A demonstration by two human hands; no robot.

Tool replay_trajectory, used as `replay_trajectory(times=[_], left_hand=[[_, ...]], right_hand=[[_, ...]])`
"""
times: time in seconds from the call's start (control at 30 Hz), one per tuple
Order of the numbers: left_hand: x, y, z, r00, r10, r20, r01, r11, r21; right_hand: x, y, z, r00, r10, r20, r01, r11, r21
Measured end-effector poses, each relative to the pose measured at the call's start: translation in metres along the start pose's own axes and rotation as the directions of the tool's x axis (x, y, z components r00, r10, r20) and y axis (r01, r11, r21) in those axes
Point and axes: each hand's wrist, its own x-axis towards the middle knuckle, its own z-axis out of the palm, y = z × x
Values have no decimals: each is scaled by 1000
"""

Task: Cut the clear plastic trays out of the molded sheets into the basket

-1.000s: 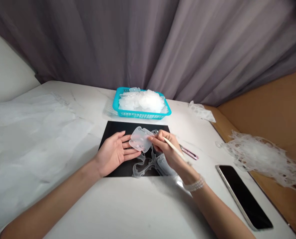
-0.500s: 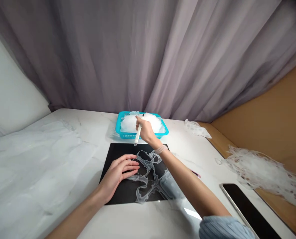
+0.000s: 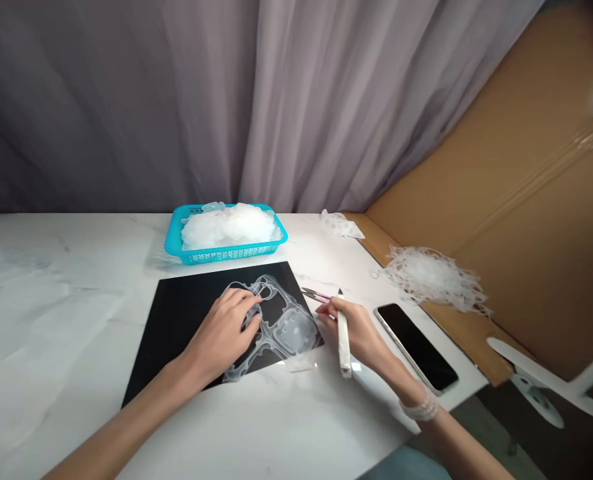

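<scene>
My left hand (image 3: 229, 327) lies with its fingers bent and apart on a translucent lacy sheet of flexible plastic (image 3: 296, 331), holding nothing. The sheet rests on a black mat (image 3: 176, 307), its left part hidden under the hand. Right of the mat, my right hand (image 3: 354, 327) is closed around a white-handled tool (image 3: 344, 343) with a dark pointed tip, like a craft knife, tip facing away. At its fingertips are slim pink-and-metal tweezers or scissors (image 3: 316, 295), which they seem to touch; whether they grip them I cannot tell.
Behind the mat stands a blue basket (image 3: 226, 255) heaped with white translucent pieces. A phone (image 3: 416, 347) lies to the right. Lacy offcuts (image 3: 434, 277) pile up by the cardboard wall (image 3: 426, 167), with a smaller white piece (image 3: 341, 225) farther back. Translucent sheeting (image 3: 36, 320) covers the left.
My right hand has come from over the basket to the pink tool right of the mat, still holding the white-handled tool. My left hand has shifted on the lacy sheet. The view has turned right.
</scene>
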Motion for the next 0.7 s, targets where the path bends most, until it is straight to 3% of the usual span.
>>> replay_trajectory(times=[0.13,0.23,0.53,0.7], left_hand=[[7,15,17,985,74,155,-97,984,149],[4,11,23,977,51,208,-91,977,191],[-13,2,8,982,-115,151,102,990,94],[-10,-6,16,999,-33,35,24,969,245]], right_hand=[[-4,4,11,998,-8,63,14,995,-94],[-1,10,17,996,-42,79,54,987,-149],[14,15,33,994,-94,62,103,981,-164],[24,12,42,981,-176,85,189,965,-180]])
